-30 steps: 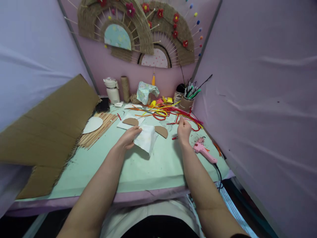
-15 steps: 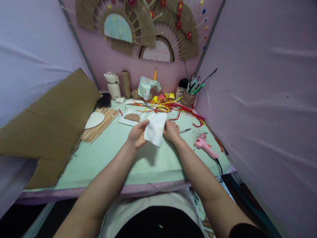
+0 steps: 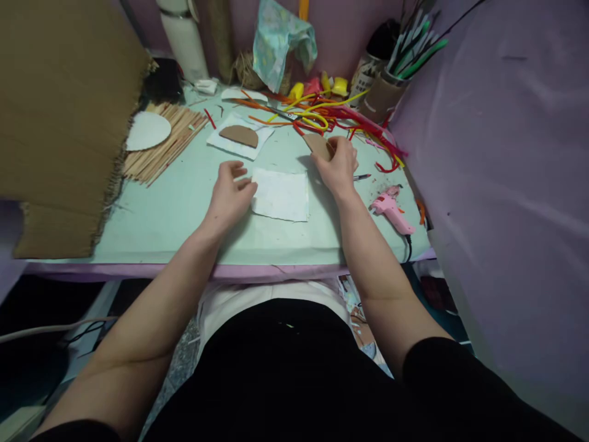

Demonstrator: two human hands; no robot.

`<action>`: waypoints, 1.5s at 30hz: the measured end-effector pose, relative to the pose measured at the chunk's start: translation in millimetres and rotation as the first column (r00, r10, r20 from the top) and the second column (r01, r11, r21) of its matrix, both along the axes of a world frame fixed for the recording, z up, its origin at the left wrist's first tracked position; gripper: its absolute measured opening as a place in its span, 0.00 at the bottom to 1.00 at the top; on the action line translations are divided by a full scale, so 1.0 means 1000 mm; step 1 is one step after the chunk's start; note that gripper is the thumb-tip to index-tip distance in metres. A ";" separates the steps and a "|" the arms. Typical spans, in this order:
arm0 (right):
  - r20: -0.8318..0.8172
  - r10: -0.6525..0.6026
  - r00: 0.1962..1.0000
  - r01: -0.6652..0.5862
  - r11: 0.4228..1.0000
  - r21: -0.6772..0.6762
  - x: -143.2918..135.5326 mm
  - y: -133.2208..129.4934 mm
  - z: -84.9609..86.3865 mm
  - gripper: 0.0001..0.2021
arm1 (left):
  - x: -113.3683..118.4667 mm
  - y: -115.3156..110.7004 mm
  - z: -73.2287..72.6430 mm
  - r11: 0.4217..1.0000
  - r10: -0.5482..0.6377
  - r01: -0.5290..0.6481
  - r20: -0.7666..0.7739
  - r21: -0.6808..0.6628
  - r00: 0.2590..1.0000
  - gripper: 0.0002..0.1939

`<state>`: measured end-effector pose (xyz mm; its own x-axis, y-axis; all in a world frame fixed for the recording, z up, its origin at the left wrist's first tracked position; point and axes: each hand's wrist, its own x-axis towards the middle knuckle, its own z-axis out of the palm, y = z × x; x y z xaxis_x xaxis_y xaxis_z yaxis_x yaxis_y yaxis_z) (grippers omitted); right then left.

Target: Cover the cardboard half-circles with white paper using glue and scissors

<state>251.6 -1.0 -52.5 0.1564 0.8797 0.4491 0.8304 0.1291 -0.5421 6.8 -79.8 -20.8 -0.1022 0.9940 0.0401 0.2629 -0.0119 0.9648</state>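
A pale fabric piece [image 3: 280, 195] lies flat on the light green table [image 3: 184, 227] in front of me. My left hand [image 3: 231, 193] is at its left edge, fingers apart, with nothing held. Right of the fabric, my right hand [image 3: 338, 162] grips a brown cardboard piece [image 3: 317, 146] between thumb and fingers, raised over the table. Farther back, a cardboard half-circle [image 3: 242, 135] rests on another white fabric piece [image 3: 219, 143].
Thin wooden sticks [image 3: 161, 147] and a white oval [image 3: 148, 131] lie at the left beside a large cardboard sheet [image 3: 64, 110]. Scissors [image 3: 299, 118] sit among coloured strips [image 3: 340, 112] at the back. A pink glue gun [image 3: 392, 210] is at the right.
The pale fabric has gone from my hands to the table. My left hand has opened, and my right hand now shows a cardboard piece. The view has tilted down.
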 end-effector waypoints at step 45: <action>0.000 0.498 0.867 -0.484 0.844 -0.233 -0.032 -0.097 0.040 0.26 | -0.032 -0.023 0.005 0.943 -0.205 0.333 -0.784 0.003 0.586 0.29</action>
<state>219.7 -98.4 -12.7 -0.3422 0.9105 0.2322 0.7206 0.4129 -0.5570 -24.9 -102.5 -15.9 0.3010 0.9476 0.1075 0.8628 -0.3186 0.3924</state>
